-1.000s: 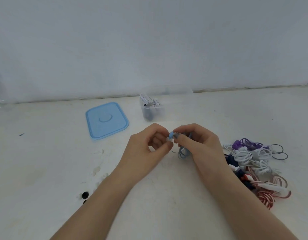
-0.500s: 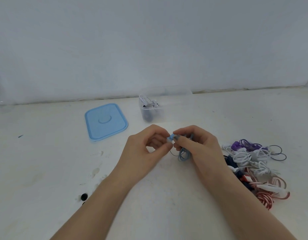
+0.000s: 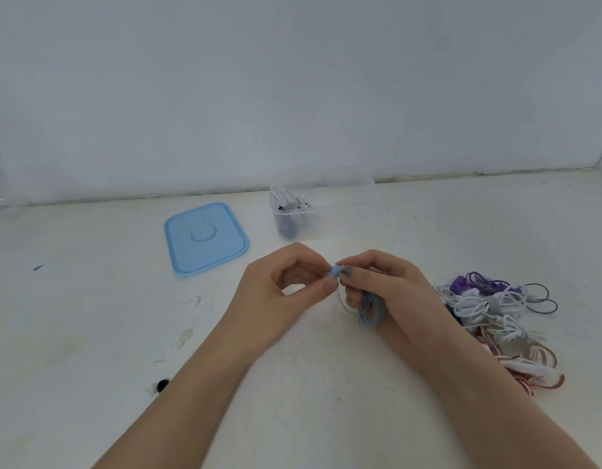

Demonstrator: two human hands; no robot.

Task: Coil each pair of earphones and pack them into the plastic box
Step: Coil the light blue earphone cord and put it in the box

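A pair of light blue earphones point(image 3: 370, 309) hangs as a small coil from my right hand point(image 3: 387, 292), whose fingers curl round the cable. My left hand point(image 3: 282, 286) pinches the blue tip of the same earphones, thumb against forefinger, right beside my right thumb. Both hands meet just above the table, in front of the clear plastic box point(image 3: 313, 211), which holds white and dark coiled earphones at its left end. A heap of loose earphones point(image 3: 496, 313), purple, white, dark blue and red-white, lies to the right of my right hand.
The blue box lid point(image 3: 206, 238) lies flat left of the box. A small black bit point(image 3: 162, 384) sits near my left forearm. A white wall stands close behind the box. The table point(image 3: 89, 316) is white and stained.
Both hands have stayed joined on the blue earphones with only small finger movements. The coil under my right hand hangs slightly lower.
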